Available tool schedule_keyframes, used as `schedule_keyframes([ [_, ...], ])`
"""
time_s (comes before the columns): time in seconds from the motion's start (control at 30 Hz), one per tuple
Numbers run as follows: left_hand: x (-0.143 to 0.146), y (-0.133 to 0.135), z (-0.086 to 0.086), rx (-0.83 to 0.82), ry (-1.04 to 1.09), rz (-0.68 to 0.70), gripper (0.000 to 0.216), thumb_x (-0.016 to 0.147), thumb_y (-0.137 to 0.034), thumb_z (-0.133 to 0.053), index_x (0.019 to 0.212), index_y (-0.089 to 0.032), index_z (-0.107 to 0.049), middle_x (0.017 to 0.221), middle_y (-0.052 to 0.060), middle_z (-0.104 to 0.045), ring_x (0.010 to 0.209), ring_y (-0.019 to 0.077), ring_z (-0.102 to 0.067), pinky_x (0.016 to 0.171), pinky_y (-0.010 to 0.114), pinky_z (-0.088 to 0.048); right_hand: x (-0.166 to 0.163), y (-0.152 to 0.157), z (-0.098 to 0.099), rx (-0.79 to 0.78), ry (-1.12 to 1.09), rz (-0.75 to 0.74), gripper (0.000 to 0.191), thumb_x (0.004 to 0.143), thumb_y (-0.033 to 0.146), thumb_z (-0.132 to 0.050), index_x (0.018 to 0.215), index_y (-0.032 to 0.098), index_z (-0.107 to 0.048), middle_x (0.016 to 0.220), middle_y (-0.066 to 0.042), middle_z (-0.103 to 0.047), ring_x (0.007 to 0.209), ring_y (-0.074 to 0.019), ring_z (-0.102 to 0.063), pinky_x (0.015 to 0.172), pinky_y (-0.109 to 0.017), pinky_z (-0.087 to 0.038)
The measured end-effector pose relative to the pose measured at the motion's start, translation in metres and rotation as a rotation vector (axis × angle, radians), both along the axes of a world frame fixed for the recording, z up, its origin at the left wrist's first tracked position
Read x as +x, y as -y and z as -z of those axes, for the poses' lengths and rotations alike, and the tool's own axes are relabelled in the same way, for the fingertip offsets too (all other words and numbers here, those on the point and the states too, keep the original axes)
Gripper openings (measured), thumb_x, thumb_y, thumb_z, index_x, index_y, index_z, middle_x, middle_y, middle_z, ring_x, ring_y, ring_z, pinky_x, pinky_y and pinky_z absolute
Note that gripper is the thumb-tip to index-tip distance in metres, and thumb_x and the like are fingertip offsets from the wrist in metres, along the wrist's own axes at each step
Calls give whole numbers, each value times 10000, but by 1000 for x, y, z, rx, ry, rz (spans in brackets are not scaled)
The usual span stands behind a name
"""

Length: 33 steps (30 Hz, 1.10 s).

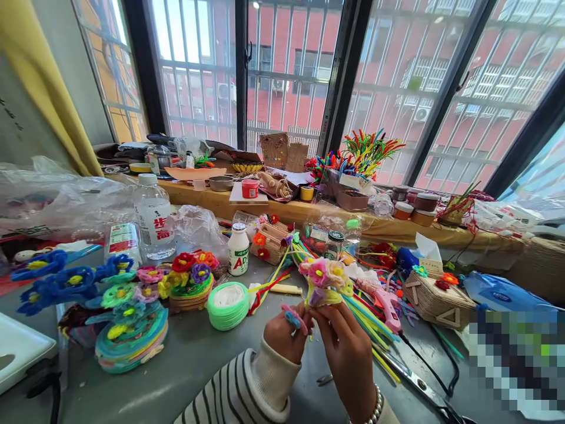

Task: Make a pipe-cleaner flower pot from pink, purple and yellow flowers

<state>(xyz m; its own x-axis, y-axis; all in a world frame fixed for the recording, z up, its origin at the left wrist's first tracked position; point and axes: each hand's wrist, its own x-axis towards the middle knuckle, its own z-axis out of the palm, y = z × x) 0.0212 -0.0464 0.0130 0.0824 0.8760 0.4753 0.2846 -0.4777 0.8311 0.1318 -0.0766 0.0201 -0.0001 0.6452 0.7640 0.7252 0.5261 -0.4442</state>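
Note:
My left hand (282,334) and my right hand (346,347) meet low in the middle of the view, both closed around the base of a small pipe-cleaner bouquet (325,275). Its fuzzy flowers are pink, yellow and cream, with a lilac piece below. The fingers hide its stem. A pink and blue fuzzy flower (293,319) rests against the fingers of my left hand; I cannot tell how it is held there. Loose pipe cleaners (366,321) in green, yellow and blue lie beyond my right hand.
Right of my hands are a pink glue gun (380,300), large scissors (419,383) and a stick-covered box (436,297). Leftward stand a green coiled ring (228,306), a white bottle (239,250), flower pots (131,341) and a water bottle (154,218). A cluttered ledge (203,197) runs behind.

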Motion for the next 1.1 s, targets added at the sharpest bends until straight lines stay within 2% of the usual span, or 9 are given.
schedule_keyframes([
  [0.1,1,0,-2,15,-32,-75,121,618,-262,-557,668,-214,-656,526,44,-618,488,159,-546,496,237,-403,0,2,-3,-17,30,-54,118,770,157,-450,805,191,-557,719,-48,-566,653,-147,-540,609,-240,-421],
  [0.2,2,0,1,51,-77,-94,146,641,-272,-531,657,-197,-655,528,59,-624,500,168,-563,498,242,-415,-1,3,-8,-100,-64,-83,111,772,178,-443,746,182,-551,669,-34,-538,594,-133,-514,547,-229,-413],
  [0.33,3,-2,12,158,-127,-123,210,681,-271,-491,793,-176,-642,546,61,-639,478,154,-575,480,225,-437,-1,2,-12,-239,-192,-92,139,761,235,-460,680,175,-555,650,-16,-498,540,-113,-466,485,-219,-386],
  [0.53,-1,-2,13,292,-239,-110,284,736,-230,-417,955,-140,-575,560,36,-659,472,125,-599,459,183,-466,1,1,-13,-249,-276,-94,165,744,259,-479,619,182,-554,728,-27,-495,687,-147,-474,612,-261,-405],
  [0.73,1,3,5,296,-210,-111,305,741,-222,-427,1022,-170,-534,508,-8,-651,422,100,-586,442,155,-468,2,2,-15,-319,-343,-153,165,740,256,-490,604,185,-551,705,-27,-528,747,-171,-488,704,-303,-384],
  [0.9,6,7,2,130,-78,-135,284,723,-232,-449,976,-181,-567,544,5,-659,436,110,-591,468,176,-476,1,-1,-12,-473,-647,-356,112,722,283,-514,701,181,-555,792,-25,-490,727,-154,-497,629,-263,-426],
  [1.0,8,9,-1,35,-23,-110,282,714,-232,-454,953,-157,-582,510,13,-648,435,117,-589,475,184,-476,0,-3,-10,-583,-828,-481,110,743,275,-494,715,176,-533,713,-4,-490,643,-121,-484,596,-241,-420],
  [1.1,8,10,-5,-32,16,-81,283,702,-220,-462,948,-152,-586,522,20,-652,434,121,-589,462,186,-474,0,-2,-10,-628,-901,-540,117,760,263,-475,718,169,-531,665,3,-494,616,-111,-469,597,-239,-411],
])
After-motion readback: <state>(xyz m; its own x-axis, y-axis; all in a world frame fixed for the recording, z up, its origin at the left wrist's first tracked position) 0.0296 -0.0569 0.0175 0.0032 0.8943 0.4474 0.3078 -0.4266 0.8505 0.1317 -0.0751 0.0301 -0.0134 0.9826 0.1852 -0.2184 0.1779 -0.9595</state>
